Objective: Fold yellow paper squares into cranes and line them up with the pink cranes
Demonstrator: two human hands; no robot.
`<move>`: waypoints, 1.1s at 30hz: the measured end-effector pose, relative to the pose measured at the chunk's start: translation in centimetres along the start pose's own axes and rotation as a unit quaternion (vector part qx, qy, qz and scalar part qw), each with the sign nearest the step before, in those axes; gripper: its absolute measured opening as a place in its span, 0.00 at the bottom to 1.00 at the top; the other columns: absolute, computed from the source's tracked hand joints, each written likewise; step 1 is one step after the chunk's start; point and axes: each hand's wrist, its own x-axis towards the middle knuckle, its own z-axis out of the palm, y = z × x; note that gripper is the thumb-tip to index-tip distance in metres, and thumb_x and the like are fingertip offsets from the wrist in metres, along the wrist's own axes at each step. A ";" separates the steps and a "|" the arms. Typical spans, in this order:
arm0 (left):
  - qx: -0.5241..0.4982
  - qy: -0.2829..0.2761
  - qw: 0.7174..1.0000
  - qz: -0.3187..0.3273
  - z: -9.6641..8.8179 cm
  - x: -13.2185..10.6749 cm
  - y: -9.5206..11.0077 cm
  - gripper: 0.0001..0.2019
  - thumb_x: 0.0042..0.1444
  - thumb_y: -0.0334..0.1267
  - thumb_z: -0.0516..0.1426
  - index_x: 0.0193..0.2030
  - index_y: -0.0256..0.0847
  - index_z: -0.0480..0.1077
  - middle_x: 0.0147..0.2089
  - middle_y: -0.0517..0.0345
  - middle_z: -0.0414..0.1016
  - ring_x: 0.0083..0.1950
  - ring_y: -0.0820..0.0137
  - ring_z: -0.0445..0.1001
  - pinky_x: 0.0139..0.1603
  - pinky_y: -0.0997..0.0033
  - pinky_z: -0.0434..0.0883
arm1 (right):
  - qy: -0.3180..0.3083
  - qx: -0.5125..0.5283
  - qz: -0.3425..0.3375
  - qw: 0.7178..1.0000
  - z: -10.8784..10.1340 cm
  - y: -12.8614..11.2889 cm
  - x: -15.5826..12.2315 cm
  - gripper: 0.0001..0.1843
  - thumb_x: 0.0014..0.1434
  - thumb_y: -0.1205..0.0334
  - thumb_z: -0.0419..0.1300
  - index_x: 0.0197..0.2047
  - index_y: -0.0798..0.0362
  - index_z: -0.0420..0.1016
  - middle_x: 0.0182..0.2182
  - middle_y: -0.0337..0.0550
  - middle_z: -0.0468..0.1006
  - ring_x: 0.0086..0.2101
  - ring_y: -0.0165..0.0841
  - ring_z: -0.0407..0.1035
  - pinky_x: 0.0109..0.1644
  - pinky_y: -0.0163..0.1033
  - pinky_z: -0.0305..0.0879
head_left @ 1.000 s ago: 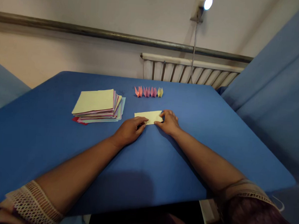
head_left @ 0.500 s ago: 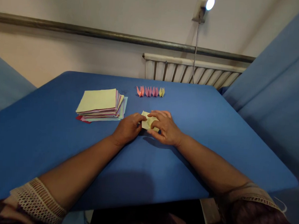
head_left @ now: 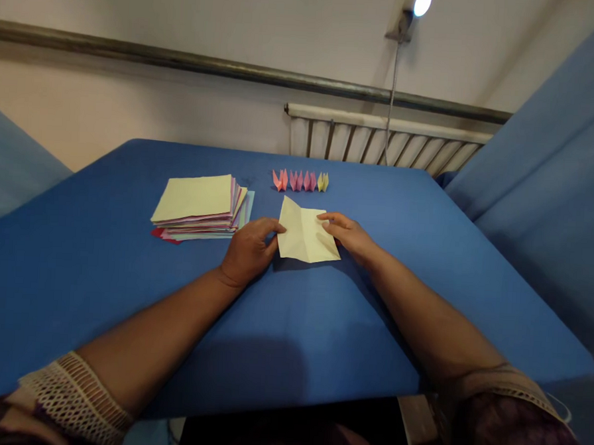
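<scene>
A pale yellow sheet of paper (head_left: 301, 239) is spread between my hands, with a crease running down its middle and its halves slightly tilted. My left hand (head_left: 252, 248) pinches the sheet's left edge between thumb and fingers. On the opposite side, my right hand (head_left: 350, 237) grips the right edge, thumb and forefinger over the paper and the other fingers partly hidden. Beyond the sheet stands a row of small folded paper figures: an orange-pink one (head_left: 280, 180), two purple-pink ones (head_left: 303, 181) and a yellow one (head_left: 323, 182).
A thick stack of coloured paper (head_left: 196, 200), pale yellow on top, lies left of my hands on the blue table (head_left: 251, 333). Behind the table are a radiator (head_left: 351, 132) and a wall pipe (head_left: 210, 68). A blue curtain (head_left: 552, 183) hangs at the right.
The yellow paper has been unfolded from a small folded piece into a wider sheet. My right hand has moved to the right, to the sheet's right edge.
</scene>
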 end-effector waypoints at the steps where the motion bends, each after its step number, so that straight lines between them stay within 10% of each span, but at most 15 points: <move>1: -0.005 -0.007 1.000 -0.007 0.1 0.1 -0.2 0.09 0.60 0.35 0.53 0.42 0.41 0.73 0.44 0.53 0.79 0.48 0.64 0.76 0.53 0.61 0.72 | -0.016 0.006 0.011 1.000 0.0 0.1 0.0 0.17 0.59 0.60 0.56 0.49 0.52 0.77 0.42 0.45 0.82 0.38 0.34 0.75 0.45 0.42 0.72; 9: 0.090 -0.110 0.989 0.043 0.9 0.4 -0.8 0.23 0.53 0.31 0.60 0.58 0.46 0.72 0.74 0.49 0.48 0.73 0.49 0.49 0.67 0.41 0.58 | -0.032 -0.080 0.031 0.996 0.2 1.7 0.9 0.21 0.51 0.76 0.51 0.41 0.54 0.82 0.37 0.45 0.83 0.34 0.35 0.76 0.43 0.43 0.73; 19: 0.037 -0.147 0.988 -0.016 2.1 0.4 -2.8 0.12 0.59 0.41 0.56 0.42 0.43 0.80 0.60 0.51 0.73 0.66 0.55 0.63 0.67 0.48 0.59 | -0.133 -0.345 -0.099 0.924 -3.1 1.7 0.4 0.33 0.45 0.80 0.60 0.54 0.46 0.74 0.60 0.46 0.65 0.60 0.37 0.60 0.64 0.46 0.57; 27: 0.034 -0.127 0.986 -0.105 2.3 1.4 -2.8 0.14 0.58 0.48 0.56 0.37 0.40 0.78 0.49 0.50 0.79 0.55 0.57 0.73 0.61 0.56 0.66 | 0.027 -0.347 -0.068 0.935 -0.1 2.9 1.1 0.11 0.58 0.54 0.64 0.40 0.51 0.78 0.51 0.47 0.73 0.51 0.39 0.67 0.59 0.48 0.61; 30: 0.083 -0.123 0.979 -0.137 2.2 1.6 -2.5 0.14 0.57 0.49 0.57 0.29 0.41 0.73 0.47 0.49 0.79 0.52 0.56 0.74 0.57 0.55 0.67 | 0.091 -0.386 -0.044 0.917 0.5 2.6 1.0 0.16 0.55 0.51 0.65 0.41 0.53 0.77 0.48 0.51 0.74 0.50 0.43 0.67 0.57 0.51 0.63; 33: 0.128 -0.108 0.970 -0.174 2.2 1.5 -2.0 0.17 0.54 0.50 0.59 0.42 0.38 0.73 0.49 0.45 0.77 0.53 0.53 0.72 0.56 0.53 0.68 | 0.133 -0.430 -0.076 0.890 0.9 1.8 0.2 0.31 0.56 0.52 0.64 0.59 0.57 0.68 0.61 0.60 0.65 0.59 0.50 0.60 0.61 0.56 0.59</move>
